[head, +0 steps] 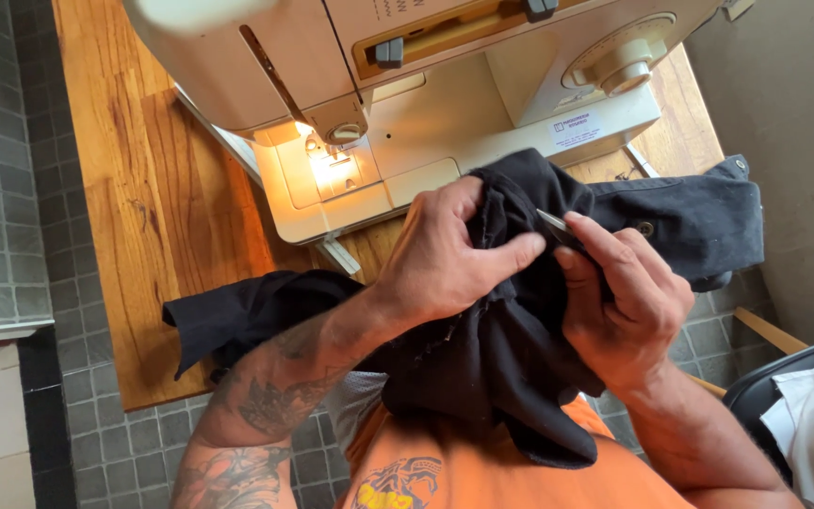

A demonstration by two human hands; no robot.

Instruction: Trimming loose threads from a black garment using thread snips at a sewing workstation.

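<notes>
Presently the sewing machine stands lit on the wooden table, nothing under its needle. Left hand is clamped on the bunched black garment held before it; right hand pinches a small metal tool into the fabric, work apparently unfinished

The black garment is a dark, matte cloth, bunched and crumpled into loose folds in the near middle of the scene, with one flap trailing left onto the wooden table and another part stretching right, where a waistband-like edge shows a small round metal button and a stitched loop. Its raised upper fold, with a frayed seam edge running down it, sits just near of the sewing machine's base, while the lower part hangs down over an orange shirt. A small, slim metal tool, pale and shiny, lies tilted against the top of that raised fold, its far-left tip touching the cloth and most of its length hidden
</notes>
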